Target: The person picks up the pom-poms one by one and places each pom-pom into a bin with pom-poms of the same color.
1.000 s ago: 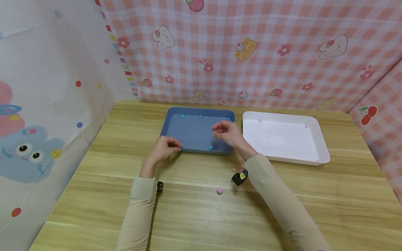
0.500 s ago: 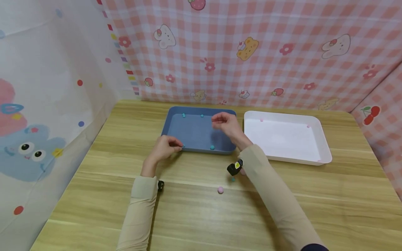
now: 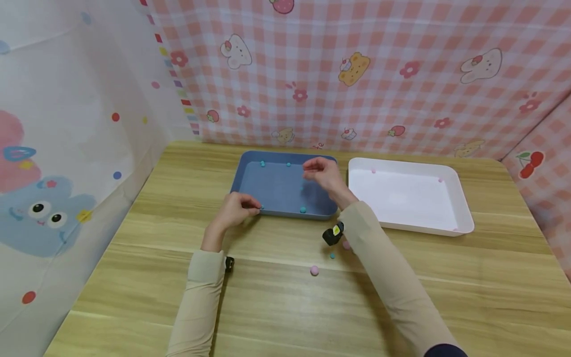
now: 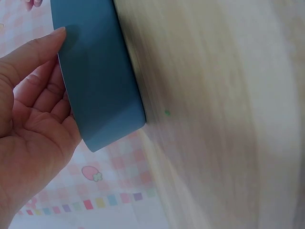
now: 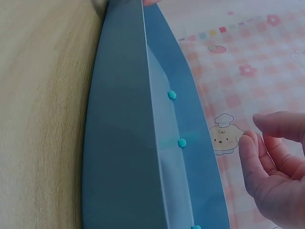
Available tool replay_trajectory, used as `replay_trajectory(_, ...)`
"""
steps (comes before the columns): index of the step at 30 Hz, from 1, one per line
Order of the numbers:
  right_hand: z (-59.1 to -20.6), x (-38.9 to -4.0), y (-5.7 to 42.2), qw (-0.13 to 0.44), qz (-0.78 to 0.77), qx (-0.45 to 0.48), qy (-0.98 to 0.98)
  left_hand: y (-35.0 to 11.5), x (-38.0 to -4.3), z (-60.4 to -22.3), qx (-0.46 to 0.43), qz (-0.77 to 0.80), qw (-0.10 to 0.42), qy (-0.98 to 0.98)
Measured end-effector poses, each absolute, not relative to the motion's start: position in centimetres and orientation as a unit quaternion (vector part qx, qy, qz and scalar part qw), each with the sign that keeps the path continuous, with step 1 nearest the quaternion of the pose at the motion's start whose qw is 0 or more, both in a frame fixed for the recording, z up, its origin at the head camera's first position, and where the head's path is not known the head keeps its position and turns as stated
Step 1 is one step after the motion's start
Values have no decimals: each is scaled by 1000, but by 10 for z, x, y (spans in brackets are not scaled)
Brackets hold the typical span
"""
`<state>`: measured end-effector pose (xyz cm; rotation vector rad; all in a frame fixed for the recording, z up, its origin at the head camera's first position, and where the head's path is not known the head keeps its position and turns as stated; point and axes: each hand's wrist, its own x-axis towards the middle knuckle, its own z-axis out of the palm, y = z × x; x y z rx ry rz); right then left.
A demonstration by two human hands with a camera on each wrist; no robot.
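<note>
My left hand (image 3: 232,209) pinches the near left rim of a shallow blue tray (image 3: 290,215). In the left wrist view its thumb lies on the outer wall, the other fingers behind the rim. Above the tray's right part hovers my right hand (image 3: 329,176), fingers loosely bent. Thumb and fingertips stand apart with nothing between them in the right wrist view. Several small teal balls lie in the tray, among them one ball (image 3: 303,209) along the near wall and another (image 5: 172,95) at the far wall. A small teal speck (image 3: 301,188) shows just below my right fingers.
Right of the blue tray stands a white tray (image 3: 403,225) with a few pink balls (image 3: 373,170) in it. On the wooden table (image 3: 267,307) lie a pink ball (image 3: 314,270), a small teal ball (image 3: 332,256) and another pink ball (image 3: 346,244) beside my right sleeve. A checked cloth (image 3: 285,59) hangs behind.
My right hand has risen slightly and moved back over the tray. A teal speck now shows below it. The left hand keeps its grip on the rim.
</note>
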<state>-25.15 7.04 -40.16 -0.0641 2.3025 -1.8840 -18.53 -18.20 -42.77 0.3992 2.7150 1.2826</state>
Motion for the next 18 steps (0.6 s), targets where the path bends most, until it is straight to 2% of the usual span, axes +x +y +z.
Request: replay_trajectory(18, -390, -232, 83, 71, -602, -51, 794, -182, -185, -428, 137, 430, 49, 891)
